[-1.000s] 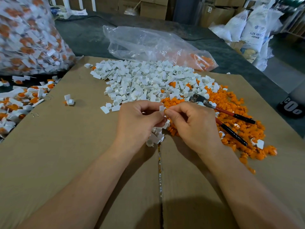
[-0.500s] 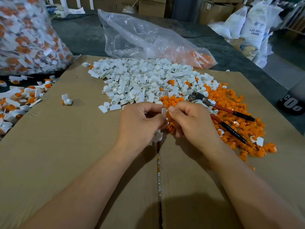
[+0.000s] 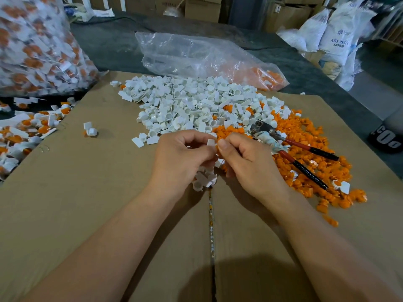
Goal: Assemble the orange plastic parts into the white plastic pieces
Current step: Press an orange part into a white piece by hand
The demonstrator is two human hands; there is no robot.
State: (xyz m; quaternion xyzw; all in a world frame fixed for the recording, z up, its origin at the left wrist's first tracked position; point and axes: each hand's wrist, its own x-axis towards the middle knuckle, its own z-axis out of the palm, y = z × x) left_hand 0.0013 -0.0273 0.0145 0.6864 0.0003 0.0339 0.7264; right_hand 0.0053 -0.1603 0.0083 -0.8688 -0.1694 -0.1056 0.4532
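- A small white piece point(image 3: 211, 142), matte moulded plastic with a flat tab, sits between both hands above the cardboard point(image 3: 104, 192).
- The left hand point(image 3: 181, 158) pinches it, with more white pieces point(image 3: 205, 180) bunched under its curled fingers.
- The right hand point(image 3: 246, 160) pinches the same piece from the other side (anything orange there is hidden).
- Beyond lies a white heap point(image 3: 187, 105) of cup-and-tab shapes, and to its right a heap of orange parts point(image 3: 309, 136).
- Pliers point(image 3: 296, 155) with red-and-black handles lie on the orange parts.
- A crinkled clear bag point(image 3: 196, 55) lies behind.
- A far sack point(image 3: 340, 38) reads "ABS RESIN".
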